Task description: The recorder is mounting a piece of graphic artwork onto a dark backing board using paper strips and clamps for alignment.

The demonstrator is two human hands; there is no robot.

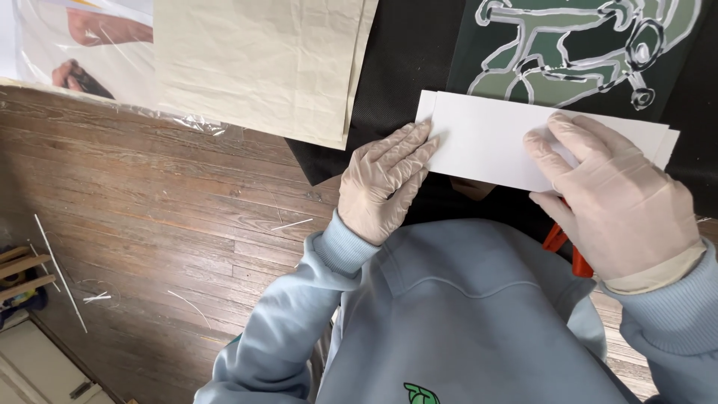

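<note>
A white folded sheet of paper (493, 142) lies flat on the black mat (404, 52), just ahead of the person's light blue sweatshirt (464, 314). Beyond it sit a dark green painted panel (576, 45) and cream paper sheets (254, 60), with wooden floor (149, 209) to the left. Both gloved hands press it flat: left hand (385, 179) on its left end, right hand (617, 202) spread over its right, fingers extended, gripping nothing.

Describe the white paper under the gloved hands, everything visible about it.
The white paper is a long, plain strip, apparently folded or stacked, since a second edge peeks out at both short ends. It lies flat and slightly slanted on black fabric, below a green painted design. The left hand presses its left end; the right hand covers its right part.
</note>
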